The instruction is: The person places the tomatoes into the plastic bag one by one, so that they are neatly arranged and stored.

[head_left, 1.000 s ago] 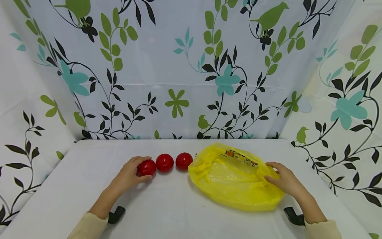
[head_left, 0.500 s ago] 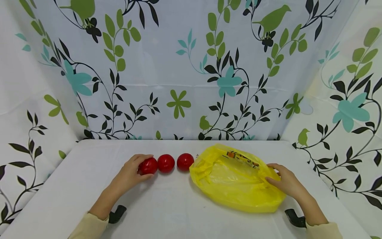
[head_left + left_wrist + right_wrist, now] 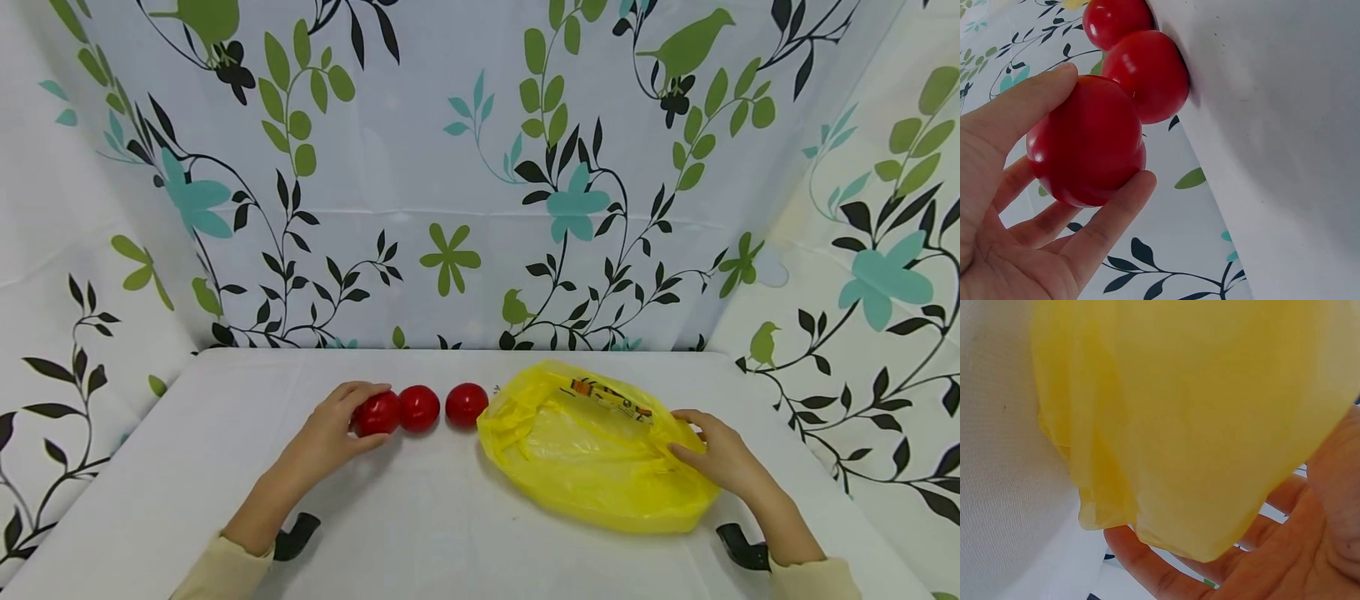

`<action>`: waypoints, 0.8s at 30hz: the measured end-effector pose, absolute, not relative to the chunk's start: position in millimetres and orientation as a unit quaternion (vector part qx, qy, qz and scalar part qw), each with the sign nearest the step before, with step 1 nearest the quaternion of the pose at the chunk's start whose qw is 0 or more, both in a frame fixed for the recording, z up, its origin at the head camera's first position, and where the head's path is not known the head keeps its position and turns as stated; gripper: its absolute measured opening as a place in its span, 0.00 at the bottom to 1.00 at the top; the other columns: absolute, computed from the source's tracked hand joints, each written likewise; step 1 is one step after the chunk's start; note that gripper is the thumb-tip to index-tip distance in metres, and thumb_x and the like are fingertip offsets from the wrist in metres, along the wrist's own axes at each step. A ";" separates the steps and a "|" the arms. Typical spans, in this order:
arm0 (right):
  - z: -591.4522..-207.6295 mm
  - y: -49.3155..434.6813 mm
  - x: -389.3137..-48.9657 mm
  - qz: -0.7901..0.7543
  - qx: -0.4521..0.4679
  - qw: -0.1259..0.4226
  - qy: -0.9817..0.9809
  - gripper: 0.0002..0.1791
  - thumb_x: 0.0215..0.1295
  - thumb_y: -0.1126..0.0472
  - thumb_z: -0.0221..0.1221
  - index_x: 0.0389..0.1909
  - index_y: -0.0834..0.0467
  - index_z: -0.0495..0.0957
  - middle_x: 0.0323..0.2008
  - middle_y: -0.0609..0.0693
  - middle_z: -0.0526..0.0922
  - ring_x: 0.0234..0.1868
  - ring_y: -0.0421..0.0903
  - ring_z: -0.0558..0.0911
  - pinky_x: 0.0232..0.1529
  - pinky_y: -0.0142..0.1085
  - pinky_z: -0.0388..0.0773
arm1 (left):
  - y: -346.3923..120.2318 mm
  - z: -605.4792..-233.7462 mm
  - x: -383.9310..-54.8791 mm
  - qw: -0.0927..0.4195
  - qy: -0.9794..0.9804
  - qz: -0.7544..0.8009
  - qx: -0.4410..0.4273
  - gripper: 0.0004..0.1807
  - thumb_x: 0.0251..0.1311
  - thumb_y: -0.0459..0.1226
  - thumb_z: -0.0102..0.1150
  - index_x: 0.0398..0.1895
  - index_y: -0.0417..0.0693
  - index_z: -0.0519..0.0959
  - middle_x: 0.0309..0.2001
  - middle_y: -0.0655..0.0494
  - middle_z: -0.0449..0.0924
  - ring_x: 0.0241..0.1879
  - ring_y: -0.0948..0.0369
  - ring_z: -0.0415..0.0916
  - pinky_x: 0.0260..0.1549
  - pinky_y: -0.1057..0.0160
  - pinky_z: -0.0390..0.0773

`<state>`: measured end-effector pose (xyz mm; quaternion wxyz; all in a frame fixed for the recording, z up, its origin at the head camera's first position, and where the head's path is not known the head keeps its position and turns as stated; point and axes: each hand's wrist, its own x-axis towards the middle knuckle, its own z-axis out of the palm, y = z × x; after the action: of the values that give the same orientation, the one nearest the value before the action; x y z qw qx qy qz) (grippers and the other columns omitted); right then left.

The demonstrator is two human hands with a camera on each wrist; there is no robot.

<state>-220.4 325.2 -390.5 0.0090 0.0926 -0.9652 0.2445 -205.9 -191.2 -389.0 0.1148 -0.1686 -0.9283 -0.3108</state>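
Note:
My left hand grips a glossy red tomato-like fruit, thumb on one side and fingers on the other. A second red fruit sits right beside it, and a third red fruit stands a little farther right. Next to that one lies a yellow plastic bag, puffed out, with a dark printed strip near its top. My right hand holds the bag's right side between thumb and fingers. In the right wrist view the bag hides part of the fingers.
A white cloth covers the table. Behind and at both sides hang white curtains with leaf, flower and bird prints. Black curved pieces show beside both wrists, near the sleeves.
My left hand has shifted slightly right with its red fruit, narrowing the space to the second one. The right hand and the bag hold their place; the head view has shifted a little.

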 end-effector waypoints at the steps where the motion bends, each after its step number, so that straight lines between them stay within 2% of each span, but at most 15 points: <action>1: -390.3 325.2 -220.4 0.245 0.092 0.009 -0.965 0.29 0.63 0.60 0.63 0.60 0.71 0.68 0.58 0.75 0.69 0.50 0.72 0.75 0.49 0.62 0.76 | -190.2 -388.2 -205.4 0.117 -0.928 -0.311 -0.171 0.34 0.50 0.34 0.74 0.63 0.44 0.72 0.59 0.40 0.71 0.56 0.41 0.73 0.45 0.45 0.82; 24: -390.9 325.7 -220.1 0.251 0.090 0.006 -0.964 0.30 0.64 0.59 0.63 0.61 0.71 0.68 0.59 0.74 0.70 0.51 0.72 0.75 0.50 0.62 0.76 | -165.3 -368.5 -188.1 0.127 -0.926 -0.303 -0.186 0.36 0.48 0.37 0.76 0.63 0.49 0.73 0.62 0.40 0.70 0.57 0.39 0.73 0.42 0.47 0.83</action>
<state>-220.1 325.7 -390.9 0.0062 0.0904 -0.9638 0.2508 -188.1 -165.3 -368.5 0.1266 -0.1858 -0.9261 -0.3029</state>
